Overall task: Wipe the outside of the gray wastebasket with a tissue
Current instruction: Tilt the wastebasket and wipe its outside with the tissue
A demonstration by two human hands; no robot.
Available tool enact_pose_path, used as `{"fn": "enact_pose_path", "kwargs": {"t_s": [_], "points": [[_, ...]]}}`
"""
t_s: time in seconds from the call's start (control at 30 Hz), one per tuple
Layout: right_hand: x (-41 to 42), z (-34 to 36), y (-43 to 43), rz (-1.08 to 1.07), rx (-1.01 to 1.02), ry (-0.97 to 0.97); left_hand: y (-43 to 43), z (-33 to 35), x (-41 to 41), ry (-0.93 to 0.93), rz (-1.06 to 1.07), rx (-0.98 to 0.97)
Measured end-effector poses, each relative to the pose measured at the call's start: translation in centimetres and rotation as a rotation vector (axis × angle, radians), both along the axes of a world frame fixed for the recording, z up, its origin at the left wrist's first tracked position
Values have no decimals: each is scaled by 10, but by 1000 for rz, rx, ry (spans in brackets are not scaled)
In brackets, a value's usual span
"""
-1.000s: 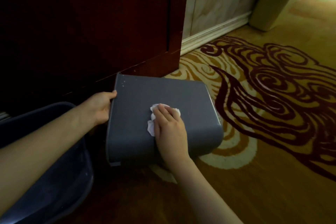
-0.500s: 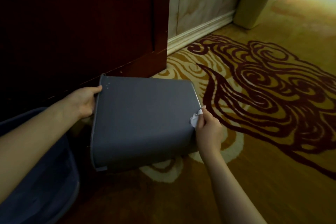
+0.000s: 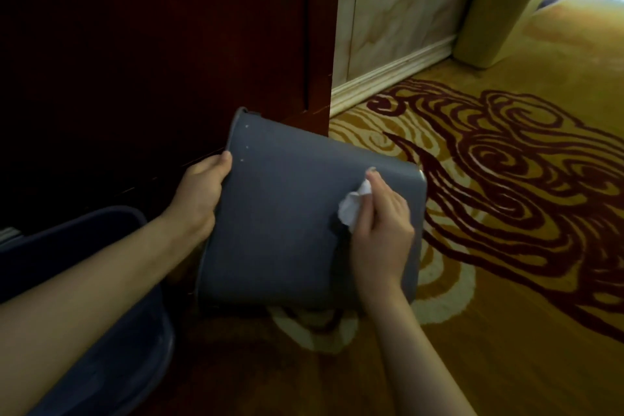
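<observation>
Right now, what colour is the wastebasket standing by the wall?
Dull gold, or olive-yellow: the far wastebasket, seen in the head view.

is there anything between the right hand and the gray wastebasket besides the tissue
Nothing visible. The right hand presses the crumpled white tissue straight onto the upturned side of the gray wastebasket, near its right edge. The left hand grips the wastebasket's opposite rim, clear of the wiping area.

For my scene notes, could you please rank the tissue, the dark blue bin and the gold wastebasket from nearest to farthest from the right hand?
1. Tissue: in the right hand, against the gray wastebasket.
2. Dark blue bin: lower left, under the left arm.
3. Gold wastebasket: upper right, by the wall.
</observation>
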State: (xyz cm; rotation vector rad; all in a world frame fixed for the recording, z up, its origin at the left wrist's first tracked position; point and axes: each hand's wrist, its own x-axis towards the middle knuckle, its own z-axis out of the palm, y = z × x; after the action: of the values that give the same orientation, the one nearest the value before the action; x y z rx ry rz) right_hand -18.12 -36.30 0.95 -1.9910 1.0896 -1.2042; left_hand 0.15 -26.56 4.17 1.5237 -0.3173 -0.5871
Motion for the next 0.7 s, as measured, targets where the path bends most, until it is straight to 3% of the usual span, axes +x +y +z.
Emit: {"fn": "enact_pose_path", "kwargs": {"t_s": [0.2, 0.47, 0.7], "points": [[68, 32, 21, 298, -183, -64, -5, 0, -20, -50, -76, -125], [109, 24, 14, 456, -457, 426, -1, -26, -35, 135, 74, -253], [105, 28, 1, 396, -472, 446, -6, -27, -37, 138, 138, -224]]}}
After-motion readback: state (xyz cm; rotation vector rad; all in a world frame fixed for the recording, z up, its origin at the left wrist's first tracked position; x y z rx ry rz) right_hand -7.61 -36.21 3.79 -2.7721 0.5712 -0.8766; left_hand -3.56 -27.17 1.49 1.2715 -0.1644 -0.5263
